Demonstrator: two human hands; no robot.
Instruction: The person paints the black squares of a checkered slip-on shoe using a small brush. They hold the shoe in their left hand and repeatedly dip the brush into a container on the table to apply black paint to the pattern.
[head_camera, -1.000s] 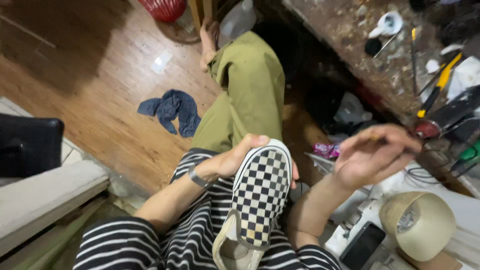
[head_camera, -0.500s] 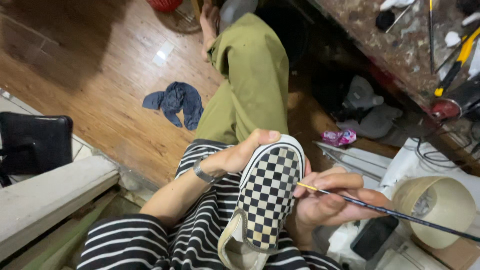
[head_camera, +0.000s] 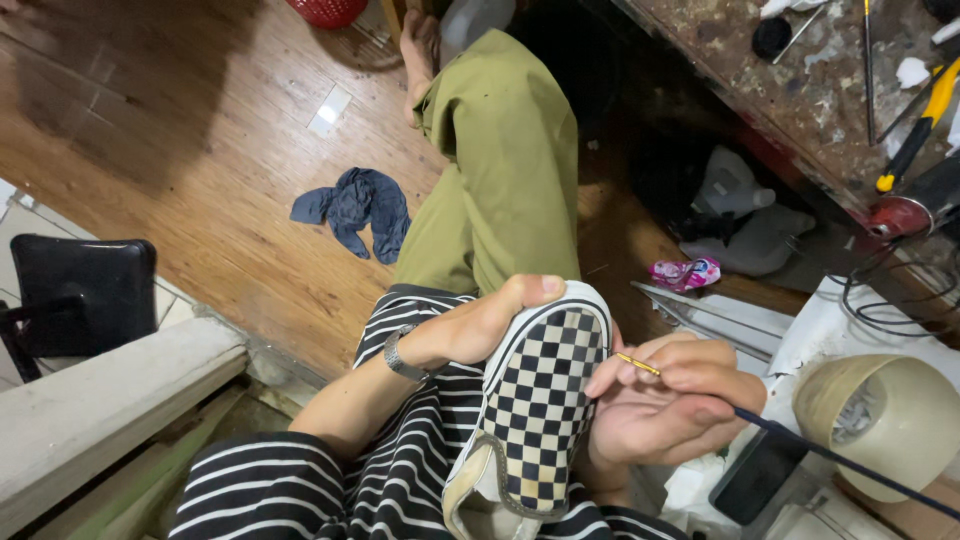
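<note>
Two hands busy: left hand (head_camera: 480, 325) gripping checkered slip-on shoe (head_camera: 540, 410) by the toe, right hand (head_camera: 660, 410) pinching thin paintbrush (head_camera: 800, 445) against its edge.

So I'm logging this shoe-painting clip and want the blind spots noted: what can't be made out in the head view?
- Brush: its far end runs off the right edge; the tip sits behind the right hand fingers.
- Checkered shoe: the side under the left hand is covered, and the heel is cut by the bottom edge.
- Tape roll: its inside is too blurred to read.
</note>
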